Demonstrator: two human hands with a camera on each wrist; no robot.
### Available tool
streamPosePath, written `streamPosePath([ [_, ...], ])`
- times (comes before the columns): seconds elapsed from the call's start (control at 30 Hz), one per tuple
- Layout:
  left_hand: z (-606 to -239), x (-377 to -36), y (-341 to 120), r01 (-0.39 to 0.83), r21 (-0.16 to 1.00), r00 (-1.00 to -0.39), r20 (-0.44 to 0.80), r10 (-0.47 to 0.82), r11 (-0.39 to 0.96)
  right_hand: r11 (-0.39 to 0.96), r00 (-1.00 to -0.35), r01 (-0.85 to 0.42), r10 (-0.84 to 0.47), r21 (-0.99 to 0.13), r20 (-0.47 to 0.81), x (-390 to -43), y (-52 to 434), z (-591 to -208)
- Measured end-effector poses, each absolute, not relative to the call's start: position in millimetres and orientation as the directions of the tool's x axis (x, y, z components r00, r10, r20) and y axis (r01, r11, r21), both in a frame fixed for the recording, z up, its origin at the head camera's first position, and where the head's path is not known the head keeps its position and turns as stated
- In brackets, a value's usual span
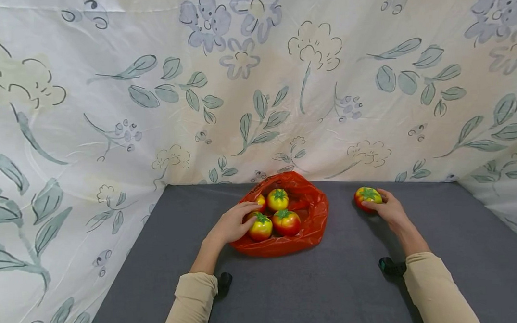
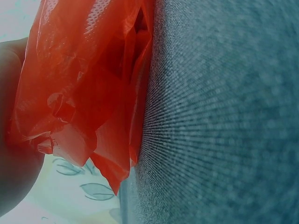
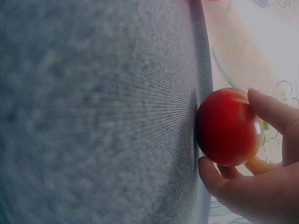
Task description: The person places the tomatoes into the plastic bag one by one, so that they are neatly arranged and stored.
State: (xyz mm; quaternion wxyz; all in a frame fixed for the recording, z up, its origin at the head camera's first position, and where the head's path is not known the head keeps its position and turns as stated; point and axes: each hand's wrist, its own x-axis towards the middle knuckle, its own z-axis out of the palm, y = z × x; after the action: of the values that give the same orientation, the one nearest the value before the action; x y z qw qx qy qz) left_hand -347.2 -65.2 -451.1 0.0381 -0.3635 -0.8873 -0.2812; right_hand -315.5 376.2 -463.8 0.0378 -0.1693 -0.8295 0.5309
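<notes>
Right hand [image 1: 388, 209] had its fingers [image 3: 271, 109] curled round the tomato [image 1: 367, 196] resting on the surface [image 1: 342, 283]; looked smooth, hard, probably slippery, best gripped across the middle. Left hand [image 1: 233, 224] lay flat on the bag [image 1: 315, 217].

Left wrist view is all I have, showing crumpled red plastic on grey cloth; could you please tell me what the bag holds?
Observer: The red bag lies open with four tomatoes; the left hand rests on its rim by the front tomato.
Operator: Thank you. Where is the other hand?
Observer: The right hand grips a fifth tomato on the grey mat, right of the bag.
</notes>
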Motion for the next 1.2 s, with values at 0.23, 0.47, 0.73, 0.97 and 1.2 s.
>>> streamPosePath([
  [0.23, -450.3, -345.5, -65.0, 0.666, 0.474, -0.734, 0.274, 0.622, 0.577, 0.398, -0.945, 0.23, 0.308, -0.888, -0.107, -313.0, 374.8, -462.9],
  [0.47, -450.1, -345.4, -65.3, 0.669, 0.471, -0.732, 0.279, 0.622, 0.576, 0.37, -0.939, 0.229, 0.327, -0.9, -0.104, -311.1, 374.6, -462.1],
  [0.73, -450.2, -345.1, -65.7, 0.668, 0.475, -0.732, 0.276, 0.623, 0.573, 0.335, -0.931, 0.245, 0.342, -0.91, -0.125, -312.9, 375.1, -462.1],
  [0.97, -450.7, -345.2, -66.1, 0.671, 0.471, -0.729, 0.279, 0.625, 0.572, 0.335, -0.93, 0.24, 0.347, -0.911, -0.118, -313.3, 375.0, -463.3],
  [1.2, -451.3, -346.1, -66.2, 0.675, 0.464, -0.726, 0.282, 0.627, 0.574, 0.317, -0.927, 0.214, 0.365, -0.924, -0.089, -311.2, 374.9, -463.2],
])
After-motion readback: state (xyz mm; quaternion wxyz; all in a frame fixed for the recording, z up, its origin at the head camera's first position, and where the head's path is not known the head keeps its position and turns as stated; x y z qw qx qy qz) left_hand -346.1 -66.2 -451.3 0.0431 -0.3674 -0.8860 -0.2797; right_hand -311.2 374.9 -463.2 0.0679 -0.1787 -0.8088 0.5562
